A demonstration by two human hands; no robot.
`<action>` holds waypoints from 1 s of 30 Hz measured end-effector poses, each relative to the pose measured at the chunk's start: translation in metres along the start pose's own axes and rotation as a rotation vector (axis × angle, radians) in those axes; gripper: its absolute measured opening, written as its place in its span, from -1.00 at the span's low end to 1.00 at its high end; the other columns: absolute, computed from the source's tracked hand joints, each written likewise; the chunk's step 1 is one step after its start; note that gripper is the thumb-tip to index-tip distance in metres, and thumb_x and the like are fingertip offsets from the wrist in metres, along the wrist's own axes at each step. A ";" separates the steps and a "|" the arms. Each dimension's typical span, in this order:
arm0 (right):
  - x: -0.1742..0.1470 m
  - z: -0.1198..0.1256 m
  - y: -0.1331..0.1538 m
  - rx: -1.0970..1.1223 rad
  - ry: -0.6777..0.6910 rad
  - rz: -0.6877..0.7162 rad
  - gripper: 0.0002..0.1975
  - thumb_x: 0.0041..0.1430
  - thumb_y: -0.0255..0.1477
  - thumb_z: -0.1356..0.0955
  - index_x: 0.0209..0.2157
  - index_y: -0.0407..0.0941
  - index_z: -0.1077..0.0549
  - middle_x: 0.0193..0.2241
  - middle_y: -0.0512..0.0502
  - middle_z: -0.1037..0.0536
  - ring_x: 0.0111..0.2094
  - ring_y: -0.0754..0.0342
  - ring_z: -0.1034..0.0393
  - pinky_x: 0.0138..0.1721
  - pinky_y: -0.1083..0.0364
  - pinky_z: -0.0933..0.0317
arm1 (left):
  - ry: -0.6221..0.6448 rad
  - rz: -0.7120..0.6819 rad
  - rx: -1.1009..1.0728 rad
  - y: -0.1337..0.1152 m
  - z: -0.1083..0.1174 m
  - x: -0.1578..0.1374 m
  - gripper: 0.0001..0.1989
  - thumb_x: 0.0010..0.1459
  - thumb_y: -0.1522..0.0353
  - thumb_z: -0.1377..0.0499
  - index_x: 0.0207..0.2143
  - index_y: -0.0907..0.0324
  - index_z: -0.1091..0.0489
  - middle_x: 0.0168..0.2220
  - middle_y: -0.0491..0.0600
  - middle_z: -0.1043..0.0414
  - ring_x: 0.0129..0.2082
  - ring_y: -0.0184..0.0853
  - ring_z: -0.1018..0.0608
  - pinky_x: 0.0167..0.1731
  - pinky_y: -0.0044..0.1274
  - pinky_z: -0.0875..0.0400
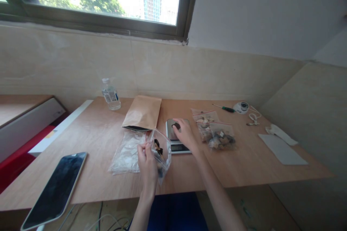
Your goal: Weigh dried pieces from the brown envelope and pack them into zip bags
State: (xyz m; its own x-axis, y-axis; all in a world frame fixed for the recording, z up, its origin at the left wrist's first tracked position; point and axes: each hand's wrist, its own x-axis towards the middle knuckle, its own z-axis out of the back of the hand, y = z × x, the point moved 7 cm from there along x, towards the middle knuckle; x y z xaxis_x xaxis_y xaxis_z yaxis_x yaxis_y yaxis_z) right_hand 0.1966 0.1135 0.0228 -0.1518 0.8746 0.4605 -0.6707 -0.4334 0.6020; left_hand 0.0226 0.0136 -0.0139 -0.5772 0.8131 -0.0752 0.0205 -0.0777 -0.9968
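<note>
My left hand (pixel 146 158) is closed on the edge of a clear zip bag (pixel 166 144), pinching it near the top. Dark and brownish pieces (pixel 158 147) show through its plastic. Over the steel plate of a small digital scale (pixel 170 130), my right hand (pixel 184 133) has its thumb and fingers around a dark piece (pixel 176 125). Whether that piece rests on the plate I cannot tell. The scale's display (pixel 177 147) faces me, its reading too small to make out. Left of the zip bag lie empty-looking clear bags (pixel 126 155).
Behind them lies a brown paper pouch (pixel 143 112), with a water bottle (pixel 111 95) to its left. Filled zip bags (pixel 222 137) sit right of the scale. Farther right are a screwdriver (pixel 227 109), a white camera (pixel 241 107) and white paper (pixel 283 149). A large phone (pixel 55 191) overhangs the front-left edge.
</note>
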 end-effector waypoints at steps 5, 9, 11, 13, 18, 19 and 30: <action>-0.004 -0.024 -0.038 -0.146 0.083 -0.015 -0.75 0.11 -0.54 -0.27 -0.16 -0.16 -0.45 -0.19 -0.22 -0.49 -0.10 -0.08 -0.33 -0.03 -0.09 -0.20 | -0.018 -0.014 0.006 -0.004 0.002 0.000 -0.76 0.12 0.16 -0.01 -0.42 0.14 -0.22 -0.50 -0.17 -0.25 -0.46 -0.34 -0.36 -0.40 -0.50 -0.22; -0.006 -0.013 -0.030 -0.013 0.021 -0.090 -0.81 0.14 -0.49 -0.25 -0.26 -0.14 -0.48 -0.27 -0.17 -0.52 -0.19 -0.02 -0.39 -0.10 -0.01 -0.24 | -0.024 -0.023 0.004 -0.007 0.002 -0.001 -0.77 0.12 0.17 -0.01 -0.44 0.13 -0.20 -0.51 -0.18 -0.23 -0.47 -0.34 -0.35 -0.41 -0.51 -0.22; -0.006 -0.004 -0.017 0.165 0.008 -0.156 -0.79 0.16 -0.45 -0.23 -0.27 -0.14 -0.48 -0.34 -0.12 -0.55 -0.30 0.05 -0.42 -0.21 0.07 -0.27 | -0.017 -0.020 0.004 -0.008 0.002 -0.002 -0.78 0.13 0.17 0.00 -0.44 0.13 -0.20 -0.52 -0.18 -0.23 -0.47 -0.35 -0.35 -0.42 -0.52 -0.22; -0.009 0.005 0.002 0.322 -0.005 -0.208 -0.77 0.17 -0.39 -0.24 -0.24 -0.16 -0.48 -0.39 -0.08 -0.55 -0.40 0.10 -0.42 -0.33 0.14 -0.27 | -0.011 -0.027 0.010 -0.010 0.000 -0.003 -0.77 0.13 0.17 0.00 -0.44 0.13 -0.20 -0.52 -0.18 -0.24 -0.48 -0.34 -0.36 -0.42 -0.52 -0.23; -0.019 0.024 0.063 0.322 0.134 -0.142 -0.75 0.16 -0.34 -0.29 -0.14 -0.09 -0.45 -0.50 0.04 -0.51 -0.54 0.18 -0.33 -0.46 0.21 -0.18 | 0.005 -0.039 0.017 -0.011 -0.002 -0.003 -0.77 0.13 0.16 0.01 -0.41 0.13 -0.22 -0.47 -0.14 -0.29 -0.44 -0.32 -0.38 -0.40 -0.50 -0.24; -0.022 0.025 0.072 0.300 0.190 -0.111 -0.76 0.17 -0.34 -0.28 -0.14 -0.07 -0.46 -0.49 0.05 -0.51 -0.53 0.18 -0.33 -0.44 0.21 -0.18 | 0.002 -0.033 0.015 -0.011 -0.001 -0.003 -0.77 0.14 0.17 0.01 -0.41 0.13 -0.22 -0.47 -0.14 -0.29 -0.44 -0.32 -0.38 -0.40 -0.50 -0.24; -0.082 0.020 0.059 0.407 0.279 -0.274 -0.40 0.13 -0.18 -0.32 0.16 -0.06 -0.17 0.10 -0.21 -0.32 -0.01 -0.01 -0.34 0.00 -0.01 -0.23 | -0.067 0.017 -0.040 -0.007 0.008 -0.005 -0.75 0.15 0.16 0.03 -0.32 0.14 -0.25 -0.33 -0.08 -0.33 -0.29 -0.27 -0.41 -0.26 -0.43 -0.27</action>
State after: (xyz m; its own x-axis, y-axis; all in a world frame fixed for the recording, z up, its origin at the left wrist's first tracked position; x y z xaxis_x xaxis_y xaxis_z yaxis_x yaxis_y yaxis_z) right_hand 0.1837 0.0122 0.0338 -0.2351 0.9673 0.0953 -0.3869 -0.1831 0.9038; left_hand 0.0189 0.0057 -0.0064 -0.6300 0.7712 -0.0915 0.0627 -0.0669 -0.9958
